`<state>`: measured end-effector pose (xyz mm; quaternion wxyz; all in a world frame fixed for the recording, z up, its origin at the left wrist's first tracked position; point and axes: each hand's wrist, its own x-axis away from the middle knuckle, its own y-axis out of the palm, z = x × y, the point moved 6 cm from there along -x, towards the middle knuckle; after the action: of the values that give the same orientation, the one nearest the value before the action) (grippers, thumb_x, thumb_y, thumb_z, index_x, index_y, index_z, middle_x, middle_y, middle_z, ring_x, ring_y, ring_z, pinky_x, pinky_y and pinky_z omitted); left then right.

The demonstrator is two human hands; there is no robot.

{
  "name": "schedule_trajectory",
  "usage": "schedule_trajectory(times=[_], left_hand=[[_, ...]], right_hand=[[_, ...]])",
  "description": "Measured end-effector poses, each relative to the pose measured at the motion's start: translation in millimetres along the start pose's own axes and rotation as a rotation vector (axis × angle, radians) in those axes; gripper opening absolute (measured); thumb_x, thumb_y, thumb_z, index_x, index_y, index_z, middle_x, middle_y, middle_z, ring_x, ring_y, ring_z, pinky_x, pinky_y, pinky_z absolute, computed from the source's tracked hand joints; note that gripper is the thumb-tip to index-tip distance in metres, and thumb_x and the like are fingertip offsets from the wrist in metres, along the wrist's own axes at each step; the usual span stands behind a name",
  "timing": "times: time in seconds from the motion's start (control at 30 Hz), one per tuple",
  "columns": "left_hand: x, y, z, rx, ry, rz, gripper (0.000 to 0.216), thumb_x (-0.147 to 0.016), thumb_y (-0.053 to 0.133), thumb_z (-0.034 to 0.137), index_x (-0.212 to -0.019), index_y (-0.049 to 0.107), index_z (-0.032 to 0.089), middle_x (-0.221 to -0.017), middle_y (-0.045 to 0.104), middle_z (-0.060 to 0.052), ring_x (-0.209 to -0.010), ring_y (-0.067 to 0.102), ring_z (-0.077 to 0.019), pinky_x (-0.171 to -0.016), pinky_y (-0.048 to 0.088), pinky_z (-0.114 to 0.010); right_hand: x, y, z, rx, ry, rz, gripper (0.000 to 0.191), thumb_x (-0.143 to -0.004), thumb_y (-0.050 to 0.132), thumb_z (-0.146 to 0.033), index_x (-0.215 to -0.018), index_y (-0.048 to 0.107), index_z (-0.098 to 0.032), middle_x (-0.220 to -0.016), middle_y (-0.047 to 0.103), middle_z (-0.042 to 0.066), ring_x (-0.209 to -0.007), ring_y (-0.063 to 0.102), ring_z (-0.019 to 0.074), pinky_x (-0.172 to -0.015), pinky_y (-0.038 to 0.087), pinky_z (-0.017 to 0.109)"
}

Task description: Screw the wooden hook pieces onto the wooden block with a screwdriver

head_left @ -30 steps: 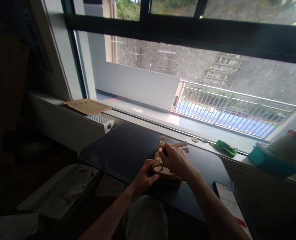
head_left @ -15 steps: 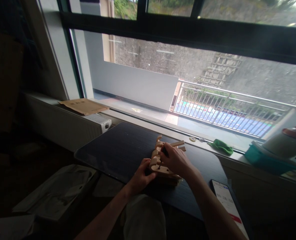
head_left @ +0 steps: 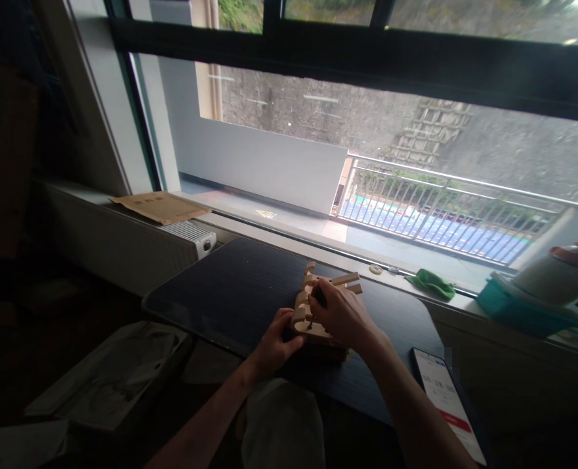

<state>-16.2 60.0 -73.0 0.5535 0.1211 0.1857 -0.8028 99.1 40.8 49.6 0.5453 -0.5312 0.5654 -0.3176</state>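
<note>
Head view: dark table by window; left hand grips wooden model, right hand clasps dark tool.

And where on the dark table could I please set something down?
The table is barest between its left edge and the wooden model; a smaller patch lies between the right hand and the table's right edge. It is crowded at the model, with the left hand there too.

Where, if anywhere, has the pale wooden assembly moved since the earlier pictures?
No: against the black round-cornered tabletop, the pale wooden assembly shows no clear shift; the whole view drifts.
</note>
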Motion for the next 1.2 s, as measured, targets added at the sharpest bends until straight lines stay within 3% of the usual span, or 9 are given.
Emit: schedule_trajectory(times=[0.07, 0.27, 0.33, 0.53, 0.8, 1.07, 1.2], left_hand=[[0, 0, -1, 0.001, 0.001, -0.003, 0.031, -0.072, 0.060, 0.015, -0.103, 0.059, 0.019, -0.106, 0.050, -0.005, -0.098, 0.051, -0.0203, -0.088, 0.043, -0.032], [0, 0, -6, -0.008, 0.010, 0.012, 0.033, -0.071, 0.061, 0.014, -0.104, 0.060, 0.020, -0.108, 0.051, -0.005, -0.103, 0.049, -0.0219, -0.093, 0.040, -0.034], [0, 0, -7, -0.008, 0.011, 0.010, 0.033, -0.071, 0.061, 0.014, -0.104, 0.061, 0.020, -0.108, 0.051, -0.005, -0.103, 0.049, -0.0219, -0.092, 0.041, -0.034], [0, 1, -5, -0.011, 0.004, 0.003, 0.032, -0.073, 0.060, 0.014, -0.105, 0.059, 0.020, -0.108, 0.049, -0.005, -0.102, 0.050, -0.0209, -0.091, 0.041, -0.033], [1, 0, -5, -0.007, 0.011, 0.008, 0.031, -0.072, 0.061, 0.013, -0.102, 0.061, 0.020, -0.107, 0.051, -0.005, -0.102, 0.050, -0.0213, -0.092, 0.041, -0.033], [0, 0, -8, -0.002, 0.021, 0.007, 0.031, -0.073, 0.062, 0.015, -0.103, 0.060, 0.020, -0.108, 0.050, -0.005, -0.101, 0.050, -0.0206, -0.091, 0.042, -0.033], [1, 0, -7, -0.002, 0.005, 0.015, 0.031, -0.072, 0.062, 0.016, -0.103, 0.061, 0.020, -0.107, 0.051, -0.005, -0.101, 0.050, -0.0213, -0.091, 0.042, -0.033]], right_hand=[[-1, 2, 0, 0.002, 0.019, 0.025, 0.014, -0.087, 0.044, -0.034, -0.088, 0.052, -0.022, -0.075, 0.065, 0.000, -0.065, 0.057, 0.0142, -0.052, 0.021, 0.025], [1, 12, 18, 0.025, 0.284, 0.108, 0.019, -0.088, 0.040, -0.037, -0.085, 0.050, -0.021, -0.071, 0.064, 0.002, -0.065, 0.058, 0.0165, -0.052, 0.021, 0.026], [1, 10, 19, 0.015, 0.268, 0.093, 0.020, -0.087, 0.040, -0.038, -0.085, 0.051, -0.022, -0.071, 0.064, 0.001, -0.064, 0.057, 0.0162, -0.052, 0.022, 0.025], [-6, 0, 6, -0.021, 0.032, -0.050, 0.015, -0.081, 0.052, -0.037, -0.084, 0.055, -0.023, -0.070, 0.063, -0.002, -0.063, 0.055, 0.0138, -0.050, 0.022, 0.024], [-7, 13, 13, 0.059, 0.253, 0.117, 0.025, -0.087, 0.043, -0.044, -0.083, 0.052, -0.022, -0.072, 0.065, 0.002, -0.065, 0.059, 0.0175, -0.051, 0.020, 0.026], [-9, 4, 9, -0.025, 0.078, -0.009, 0.016, -0.081, 0.052, -0.039, -0.085, 0.053, -0.024, -0.072, 0.064, -0.002, -0.062, 0.055, 0.0143, -0.050, 0.021, 0.024], [-10, 8, 12, 0.028, 0.124, -0.006, 0.018, -0.082, 0.050, -0.040, -0.081, 0.054, -0.022, -0.071, 0.063, -0.001, -0.063, 0.055, 0.0144, -0.051, 0.021, 0.024]])
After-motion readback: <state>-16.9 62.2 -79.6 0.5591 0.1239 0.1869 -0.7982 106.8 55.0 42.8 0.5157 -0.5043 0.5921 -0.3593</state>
